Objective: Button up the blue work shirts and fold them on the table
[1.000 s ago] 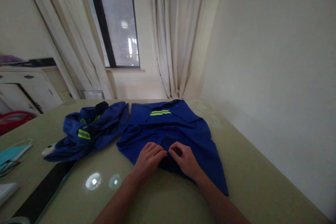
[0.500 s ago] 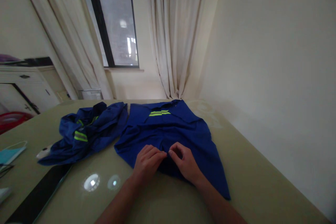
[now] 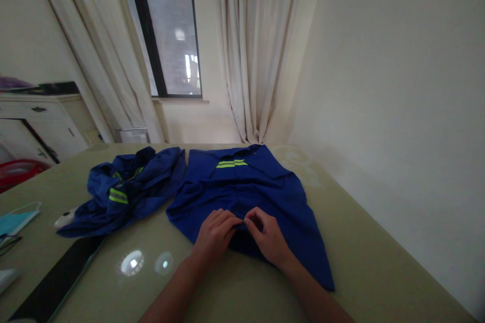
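A dark blue work garment (image 3: 288, 202) with a yellow-green and grey reflective strip lies spread on the table in front of me; I cannot tell whether it is a jacket or trousers. Near the middle of its front edge, my left hand (image 3: 216, 229) pinches the cloth, fingers bent over it. My right hand (image 3: 267, 234) pinches the cloth right beside it, thumb and forefinger forming a ring. The two sets of fingertips nearly touch. What exactly lies between them is too small to make out. A second blue garment (image 3: 132, 194), crumpled, with similar strips, rests to the left.
The shiny greenish table (image 3: 371, 262) meets a wall on the right. At the left are a long black flat object (image 3: 62, 277), a light blue face mask (image 3: 17, 222) and a small white thing (image 3: 7, 278). Curtains (image 3: 253, 60) and a window stand behind.
Both hands stay at the garment's front edge. The left fingertips have shifted slightly right, toward the right hand, and the gap between them has narrowed. The view has shifted a little.
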A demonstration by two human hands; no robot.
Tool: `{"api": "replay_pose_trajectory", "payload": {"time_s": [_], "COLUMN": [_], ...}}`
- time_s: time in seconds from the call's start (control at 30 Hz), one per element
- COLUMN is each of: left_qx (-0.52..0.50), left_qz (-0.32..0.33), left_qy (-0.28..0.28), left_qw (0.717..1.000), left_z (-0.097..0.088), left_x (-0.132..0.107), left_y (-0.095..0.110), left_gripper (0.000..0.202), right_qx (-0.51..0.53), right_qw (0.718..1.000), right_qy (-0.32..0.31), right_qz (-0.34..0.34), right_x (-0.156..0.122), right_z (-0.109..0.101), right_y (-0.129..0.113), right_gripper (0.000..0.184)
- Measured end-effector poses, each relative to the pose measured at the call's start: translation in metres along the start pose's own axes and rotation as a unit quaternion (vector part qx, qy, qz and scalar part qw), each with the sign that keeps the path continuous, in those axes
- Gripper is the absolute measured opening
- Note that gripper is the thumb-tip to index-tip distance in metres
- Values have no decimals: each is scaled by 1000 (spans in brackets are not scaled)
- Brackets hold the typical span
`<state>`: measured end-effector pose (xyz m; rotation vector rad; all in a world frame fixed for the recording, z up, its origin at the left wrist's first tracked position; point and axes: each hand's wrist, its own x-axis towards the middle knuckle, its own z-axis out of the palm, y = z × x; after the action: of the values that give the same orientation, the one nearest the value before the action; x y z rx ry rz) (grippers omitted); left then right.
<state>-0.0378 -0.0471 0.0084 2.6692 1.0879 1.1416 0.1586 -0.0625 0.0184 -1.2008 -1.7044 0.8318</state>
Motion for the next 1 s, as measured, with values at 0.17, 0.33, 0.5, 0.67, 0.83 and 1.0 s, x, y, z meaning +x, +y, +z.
{"api": "replay_pose_trajectory", "payload": {"time_s": [0.17,0.33,0.5,0.67,0.83,1.0], "left_qx": [-25,-90,-114,-65,-46,-73], "left_qz": [-11,-83,-133,-119,-109,-110], "left_qy": [15,28,55,56,51,30], "left_qw": [1000,992,983,989,992,991], "left_z": [-2,1,3,6,10,11], "left_x": [3,2,1,-2,-5,-5], "left_y": [4,2,-2,0,-1,-3], "left_gripper": [27,29,24,18,16,16], "right_qx": [10,9,-40,-99,-156,-154], "right_qw": [1000,999,998,992,982,983], "right_qy": [-2,-35,-11,4,-4,19], "right_qz": [7,8,-38,-82,-110,-93], "right_x": [0,-1,-2,-3,-6,-7], "right_z": [1,-1,-1,-1,0,2], "right_y": [-1,-3,-2,0,3,5], "right_gripper": [21,20,16,10,11,13]}}
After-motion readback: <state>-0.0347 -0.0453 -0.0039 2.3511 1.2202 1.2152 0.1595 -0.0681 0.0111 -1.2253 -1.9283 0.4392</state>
